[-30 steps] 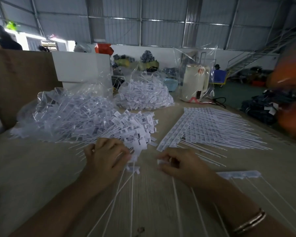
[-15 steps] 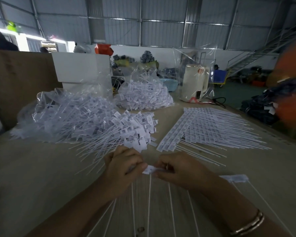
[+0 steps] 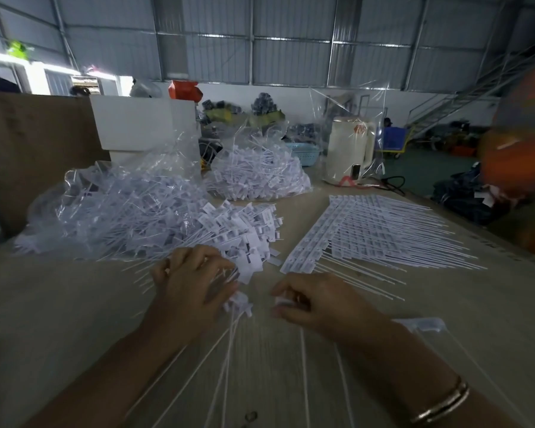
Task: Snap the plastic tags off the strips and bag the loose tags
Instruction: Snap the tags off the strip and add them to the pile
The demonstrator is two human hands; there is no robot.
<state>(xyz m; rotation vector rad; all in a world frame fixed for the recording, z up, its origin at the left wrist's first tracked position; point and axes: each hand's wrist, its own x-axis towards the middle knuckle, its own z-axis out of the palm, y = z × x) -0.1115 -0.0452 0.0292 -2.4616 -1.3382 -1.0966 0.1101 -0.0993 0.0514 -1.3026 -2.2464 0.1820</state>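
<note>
Freshly snapped tags [image 3: 240, 301] pinched in left hand [image 3: 192, 285] beside the loose pile [image 3: 229, 230]; remaining strip [image 3: 283, 302] gripped by right hand [image 3: 309, 299]. Best bent sharply near the joint, tails kept untangled. Uncut strips [image 3: 368, 233] further right.

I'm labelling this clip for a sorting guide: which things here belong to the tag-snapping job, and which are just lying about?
Part of the job:
- left hand, gripping snapped tags
- right hand, pinching a strip end
- stacked strips
- loose tag pile
- filled bags

Lying about:
- white kettle
- blue basket
- white box
- black cable
</note>
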